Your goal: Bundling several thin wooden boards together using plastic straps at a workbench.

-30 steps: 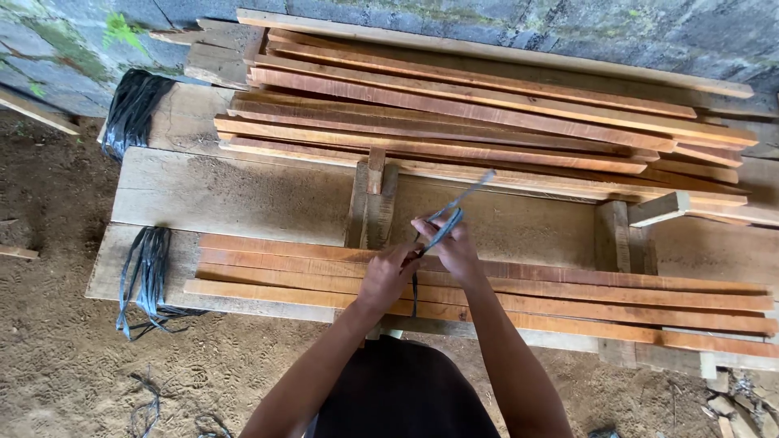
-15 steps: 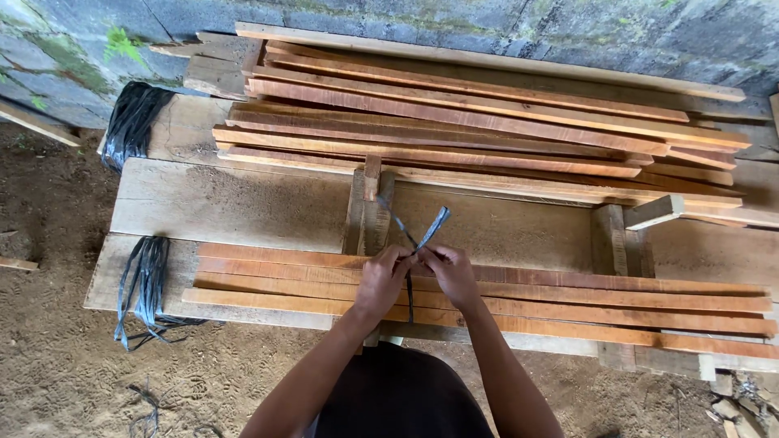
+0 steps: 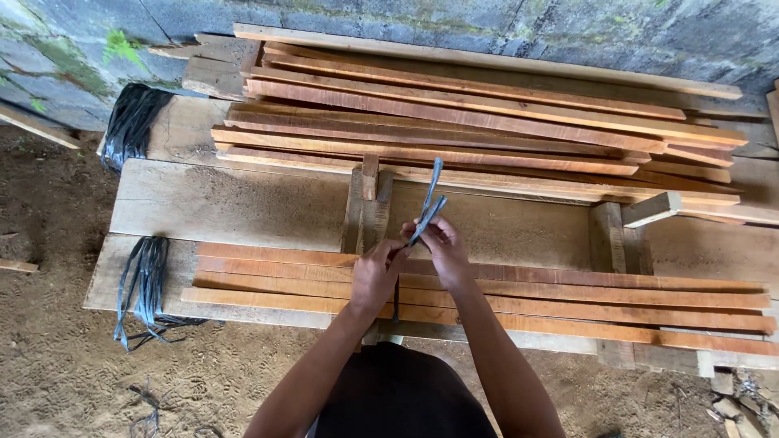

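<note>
At the far left, a bundle of dark blue-grey plastic strapping strips (image 3: 144, 280) hangs over the left end of the pale, dusty wooden workbench (image 3: 227, 203), with loose tails trailing onto the dirt floor (image 3: 57, 357). A second, darker coil of strapping (image 3: 130, 122) rests at the bench's rear left corner, against the stone wall (image 3: 73, 32). The trailing tails are judged a snag and trip hazard for anyone stepping to that side.

At centre, the left hand (image 3: 375, 274) is closed around the lower part of a thin blue-grey strapping strip (image 3: 428, 203), and the right hand (image 3: 442, 247) pinches the same strip just beside it. The strip's free ends stand upward above the hands, over the near stack of reddish-orange sawn timber slats (image 3: 568, 296). The strip appears to pass down around this stack; the pictures do not show its underside.

Likely faults: the narrow strip may slip through the fingers or cut into them under tension, and a loose wrap would let the slats slide lengthwise. The slats' rough sawn edges may give splinters.

Open room exists on the bare bench surface left of the upright wooden blocks (image 3: 367, 207). To the right, the rear pile of long reddish slats (image 3: 487, 122) and a small pale offcut block (image 3: 649, 209) crowd the bench, and the near stack reaches the right edge of the view.
</note>
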